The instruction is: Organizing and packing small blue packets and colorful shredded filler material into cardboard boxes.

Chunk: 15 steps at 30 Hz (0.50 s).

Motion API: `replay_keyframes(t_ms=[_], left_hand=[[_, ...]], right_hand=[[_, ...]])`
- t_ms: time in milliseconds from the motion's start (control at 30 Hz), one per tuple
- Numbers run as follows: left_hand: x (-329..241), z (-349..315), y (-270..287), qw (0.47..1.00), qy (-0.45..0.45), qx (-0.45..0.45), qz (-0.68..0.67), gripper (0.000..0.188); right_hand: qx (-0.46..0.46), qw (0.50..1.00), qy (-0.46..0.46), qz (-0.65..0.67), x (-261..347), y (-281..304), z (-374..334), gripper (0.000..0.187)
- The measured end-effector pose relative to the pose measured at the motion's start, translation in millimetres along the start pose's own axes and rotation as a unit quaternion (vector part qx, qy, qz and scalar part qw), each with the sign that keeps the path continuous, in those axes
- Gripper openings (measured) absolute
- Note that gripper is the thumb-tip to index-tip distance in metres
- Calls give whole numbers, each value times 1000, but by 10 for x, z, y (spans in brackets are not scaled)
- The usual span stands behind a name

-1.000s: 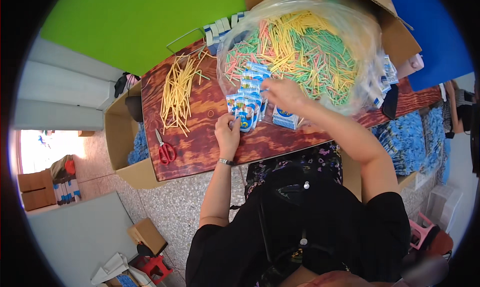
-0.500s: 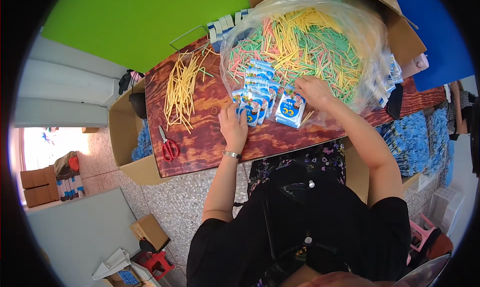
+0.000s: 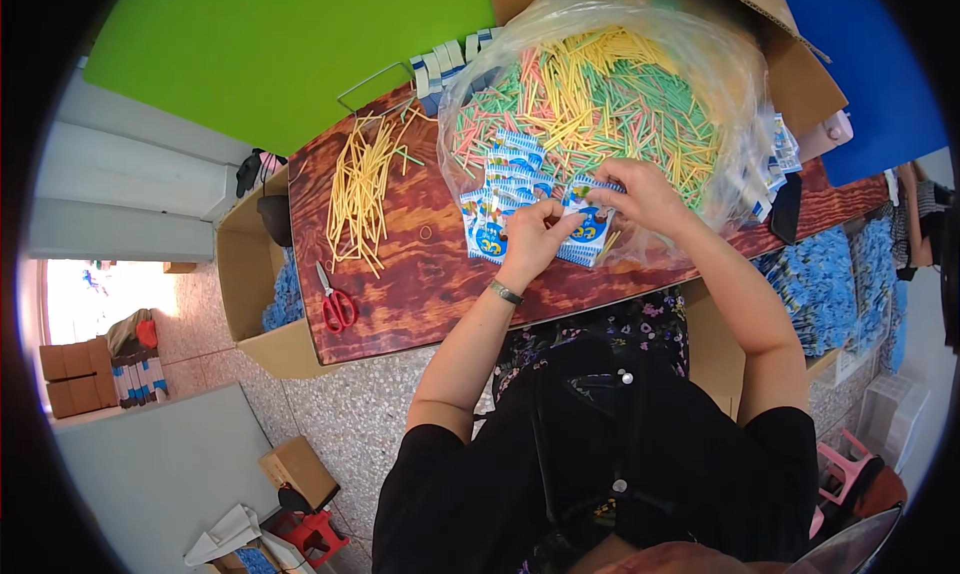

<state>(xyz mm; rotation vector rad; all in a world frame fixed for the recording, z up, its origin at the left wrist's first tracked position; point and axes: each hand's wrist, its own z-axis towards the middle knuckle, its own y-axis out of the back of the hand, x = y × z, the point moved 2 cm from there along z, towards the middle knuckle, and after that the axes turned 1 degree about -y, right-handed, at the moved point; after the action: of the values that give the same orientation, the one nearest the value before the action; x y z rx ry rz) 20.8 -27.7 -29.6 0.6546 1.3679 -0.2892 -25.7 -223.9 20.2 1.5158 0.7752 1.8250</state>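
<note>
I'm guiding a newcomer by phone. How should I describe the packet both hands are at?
On the dark-red patterned table, find the large clear bag of coloured sticks. At its near edge lie overlapping blue-and-white packets; the wanted packet lies just right of them. It alone has both the left hand and the right hand at it.
</note>
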Motion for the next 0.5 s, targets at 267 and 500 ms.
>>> replay_keyframes(t_ms=[267, 500], left_hand=[[-119, -7, -92, 904, -202, -201, 317, 27], [-28, 124, -90, 994, -60, 2, 95, 21]], right_hand=[[-95, 973, 101, -184, -101, -15, -28, 16], [-6, 996, 10, 88, 117, 166, 16, 19]])
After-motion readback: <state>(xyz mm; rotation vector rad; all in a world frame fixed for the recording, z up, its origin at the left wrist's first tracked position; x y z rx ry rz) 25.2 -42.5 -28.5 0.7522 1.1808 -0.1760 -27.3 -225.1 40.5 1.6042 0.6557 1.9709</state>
